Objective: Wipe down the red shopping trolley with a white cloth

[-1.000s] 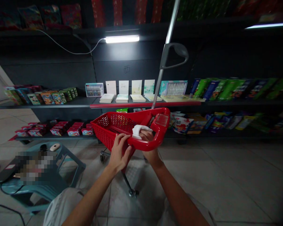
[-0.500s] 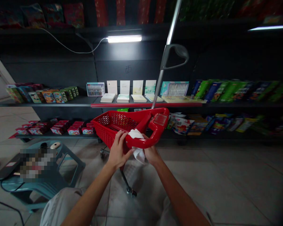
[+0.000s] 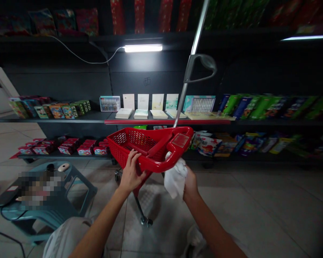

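While gripping a red wheeled basket (image 3: 150, 135) in the left hand (image 3: 131, 172), with white cloth (image 3: 174, 178) bunched in the closed right hand (image 3: 191, 183).

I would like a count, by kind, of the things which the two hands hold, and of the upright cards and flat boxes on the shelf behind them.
Red wheeled shopping basket: 1
White cloth: 1
Upright pale cards: 4
Flat boxes: 2
Total: 8
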Demonstrator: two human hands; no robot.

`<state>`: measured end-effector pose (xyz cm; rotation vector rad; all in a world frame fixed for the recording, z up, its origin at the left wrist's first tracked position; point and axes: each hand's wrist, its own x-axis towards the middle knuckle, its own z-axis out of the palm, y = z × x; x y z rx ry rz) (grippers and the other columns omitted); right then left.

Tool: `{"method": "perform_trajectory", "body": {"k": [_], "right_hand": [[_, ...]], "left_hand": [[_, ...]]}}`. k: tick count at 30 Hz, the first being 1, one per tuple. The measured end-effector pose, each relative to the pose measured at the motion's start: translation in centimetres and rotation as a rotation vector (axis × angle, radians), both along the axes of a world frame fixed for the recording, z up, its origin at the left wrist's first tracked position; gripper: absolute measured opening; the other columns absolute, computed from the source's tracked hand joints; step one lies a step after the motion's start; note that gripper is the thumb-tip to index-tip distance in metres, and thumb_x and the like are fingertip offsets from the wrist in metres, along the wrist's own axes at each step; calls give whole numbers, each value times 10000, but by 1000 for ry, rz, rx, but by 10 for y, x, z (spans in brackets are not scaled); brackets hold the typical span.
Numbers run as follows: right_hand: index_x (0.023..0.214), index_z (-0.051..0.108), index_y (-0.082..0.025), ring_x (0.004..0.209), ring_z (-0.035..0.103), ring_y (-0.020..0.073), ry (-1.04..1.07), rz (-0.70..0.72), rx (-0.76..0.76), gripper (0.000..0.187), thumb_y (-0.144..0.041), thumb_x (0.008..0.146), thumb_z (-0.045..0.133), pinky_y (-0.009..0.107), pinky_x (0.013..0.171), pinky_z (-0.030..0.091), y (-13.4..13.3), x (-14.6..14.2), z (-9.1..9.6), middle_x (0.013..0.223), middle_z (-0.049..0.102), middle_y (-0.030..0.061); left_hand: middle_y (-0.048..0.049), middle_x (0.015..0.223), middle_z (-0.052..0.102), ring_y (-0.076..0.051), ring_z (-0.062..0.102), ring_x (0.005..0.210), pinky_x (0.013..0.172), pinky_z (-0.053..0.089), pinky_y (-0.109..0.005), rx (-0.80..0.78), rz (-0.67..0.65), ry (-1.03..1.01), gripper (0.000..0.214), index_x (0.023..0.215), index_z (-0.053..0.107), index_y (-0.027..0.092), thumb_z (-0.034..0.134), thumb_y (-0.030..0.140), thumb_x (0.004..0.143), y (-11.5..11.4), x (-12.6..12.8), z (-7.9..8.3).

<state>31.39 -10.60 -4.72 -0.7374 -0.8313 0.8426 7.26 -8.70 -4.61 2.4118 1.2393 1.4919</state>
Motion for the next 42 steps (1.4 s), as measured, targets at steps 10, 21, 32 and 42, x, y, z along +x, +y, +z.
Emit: {"method": "perform_trajectory", "body": {"k": [10, 21, 32, 42], "right_hand": [[1184, 718, -296, 1113, 621, 302, -1149, -377, 595, 451, -120, 800, 560, 483, 999, 501, -54, -29, 72, 1171, 714, 73], [1178, 694, -261, 1135, 616, 291, -1239, -399, 669, 412, -123, 841, 501, 484, 1016, 488, 8, 17, 75, 1180, 698, 83], [1038, 701, -220, 1093, 625, 272, -1141, -445, 456, 340, -134, 828, 448, 416, 1001, 490, 63, 58, 73, 1096, 711, 91], [900, 707, -204, 945, 649, 233, -1105, -205, 389, 264, -190, 830, 452, 347, 879, 506, 27, 30, 102, 954, 718, 62]], "left_hand": [[-156, 1541, 411, -336, 334, 1535, 1261, 310, -612, 44, 18, -123, 747, 1466, 364, 234, 685, 185, 794, -2, -7, -9], [-146, 1370, 524, -333, 510, 1392, 1166, 446, -567, 110, 13, -291, 610, 1327, 428, 248, 690, 402, 799, 1, -48, -7], [-133, 1303, 590, -348, 568, 1333, 1131, 481, -557, 94, 43, -422, 685, 1216, 493, 267, 517, 828, 824, 1, -88, -6], [-105, 1353, 616, -345, 529, 1386, 1227, 377, -545, 122, -64, -654, 629, 1199, 590, 266, 715, 686, 747, 3, -119, -13]]}}
